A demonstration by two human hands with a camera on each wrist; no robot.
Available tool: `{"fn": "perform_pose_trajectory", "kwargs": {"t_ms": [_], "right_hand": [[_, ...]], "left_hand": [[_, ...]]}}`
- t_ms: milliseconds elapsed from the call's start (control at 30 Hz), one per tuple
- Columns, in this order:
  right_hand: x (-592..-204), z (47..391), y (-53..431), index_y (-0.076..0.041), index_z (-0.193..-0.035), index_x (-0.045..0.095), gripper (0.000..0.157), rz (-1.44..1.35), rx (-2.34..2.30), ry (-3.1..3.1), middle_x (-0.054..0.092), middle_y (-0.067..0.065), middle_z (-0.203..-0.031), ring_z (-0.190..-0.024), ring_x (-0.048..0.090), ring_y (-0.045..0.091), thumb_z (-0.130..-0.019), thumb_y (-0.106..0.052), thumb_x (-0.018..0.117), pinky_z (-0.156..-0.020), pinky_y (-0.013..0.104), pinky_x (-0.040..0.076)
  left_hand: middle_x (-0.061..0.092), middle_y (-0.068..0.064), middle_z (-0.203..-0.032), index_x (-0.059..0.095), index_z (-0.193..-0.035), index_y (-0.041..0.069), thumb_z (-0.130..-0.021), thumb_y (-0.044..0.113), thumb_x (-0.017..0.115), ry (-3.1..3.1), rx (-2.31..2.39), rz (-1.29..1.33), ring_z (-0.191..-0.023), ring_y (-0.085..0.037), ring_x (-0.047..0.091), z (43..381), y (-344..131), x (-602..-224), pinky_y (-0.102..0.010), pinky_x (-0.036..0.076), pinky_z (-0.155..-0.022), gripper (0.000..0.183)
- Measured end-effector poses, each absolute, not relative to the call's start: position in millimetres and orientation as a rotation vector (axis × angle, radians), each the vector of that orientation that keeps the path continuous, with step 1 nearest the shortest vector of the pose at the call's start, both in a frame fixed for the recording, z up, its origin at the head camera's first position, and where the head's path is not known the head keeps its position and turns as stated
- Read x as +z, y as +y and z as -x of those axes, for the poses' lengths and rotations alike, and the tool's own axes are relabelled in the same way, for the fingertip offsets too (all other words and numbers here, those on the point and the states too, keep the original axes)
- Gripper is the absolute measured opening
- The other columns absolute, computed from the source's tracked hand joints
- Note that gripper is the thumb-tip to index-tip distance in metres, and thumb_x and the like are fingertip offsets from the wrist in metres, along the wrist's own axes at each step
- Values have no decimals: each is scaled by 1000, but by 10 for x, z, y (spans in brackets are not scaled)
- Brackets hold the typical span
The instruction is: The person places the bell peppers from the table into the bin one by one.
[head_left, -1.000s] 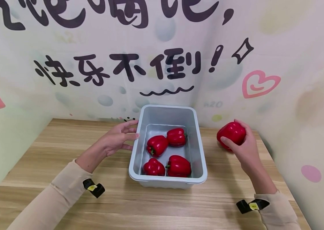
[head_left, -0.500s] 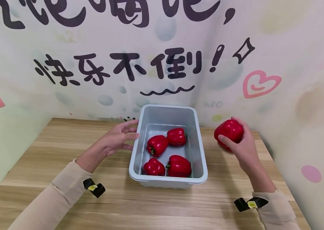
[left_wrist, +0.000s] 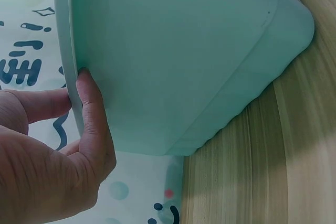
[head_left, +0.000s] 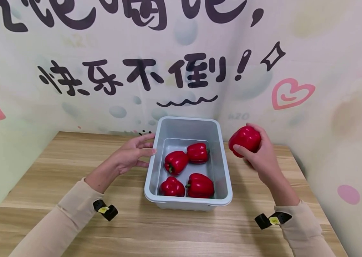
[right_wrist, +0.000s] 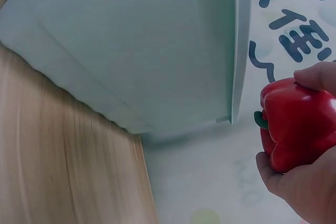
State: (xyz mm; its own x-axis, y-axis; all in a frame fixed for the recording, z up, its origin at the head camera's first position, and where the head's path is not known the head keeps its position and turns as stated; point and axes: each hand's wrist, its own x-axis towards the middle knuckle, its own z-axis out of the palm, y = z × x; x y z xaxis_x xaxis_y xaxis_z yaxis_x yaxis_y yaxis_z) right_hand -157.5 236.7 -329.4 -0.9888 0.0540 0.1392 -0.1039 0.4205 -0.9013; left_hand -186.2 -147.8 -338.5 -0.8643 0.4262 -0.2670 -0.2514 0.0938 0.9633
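Observation:
A grey-blue plastic bin (head_left: 187, 205) stands on the wooden table, with several red bell peppers (head_left: 176, 162) lying on its floor. At its left side my left hand (head_left: 132, 153) pinches the rim; in the left wrist view the thumb is on the rim and a finger (left_wrist: 93, 108) lies against the outer wall below it. My right hand (head_left: 262, 155) holds another red bell pepper (head_left: 245, 139) above the table, to the right of the bin. Its green stem (right_wrist: 260, 120) points toward the bin in the right wrist view.
The wooden table (head_left: 187, 235) reaches back to a printed cloth wall (head_left: 103, 114) close behind the bin. A second wall (head_left: 344, 150) runs along the right side. Both sleeves carry a black wrist device (head_left: 105, 210).
My right hand has risen and moved left toward the bin with the bell pepper in its grip. The left hand and the bin have stayed in place.

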Motion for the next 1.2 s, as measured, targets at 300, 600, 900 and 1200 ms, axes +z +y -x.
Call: {"fn": "perform_pose_trajectory", "kwargs": {"t_ms": [300,600,900,1200], "right_hand": [[-3239,1613,2267,-31,-143,32,83,-93,1628,-2533,39,0,-141,-124,39,25,-76,-20,80,-81,32,54],[-3174,1657,2194,-31,-142,32,86,-115,1633,-2547,38,0,-141,-126,38,25,-74,-18,81,-83,38,54],[-3144,1700,2151,-31,-143,31,88,-151,1604,-2585,37,0,-142,-127,38,25,-72,-19,83,-85,45,54],[-3084,1738,2081,-30,-143,30,91,-194,1537,-2674,37,2,-143,-127,38,27,-70,-21,84,-84,48,55]], "left_hand": [[35,-21,-146,24,-151,17,-94,7,56,1879,1820,-166,-124,-44,45,1862,-1474,-3388,-50,54,-84,67],[35,-21,-145,23,-152,17,-94,8,56,1887,1819,-165,-125,-44,45,1869,-1484,-3404,-52,54,-84,68],[36,-22,-144,23,-151,16,-94,7,56,1890,1816,-168,-123,-43,47,1875,-1475,-3397,-50,55,-82,67],[36,-22,-144,24,-151,17,-94,9,56,1897,1804,-161,-123,-43,47,1869,-1478,-3391,-49,55,-83,66]]}}
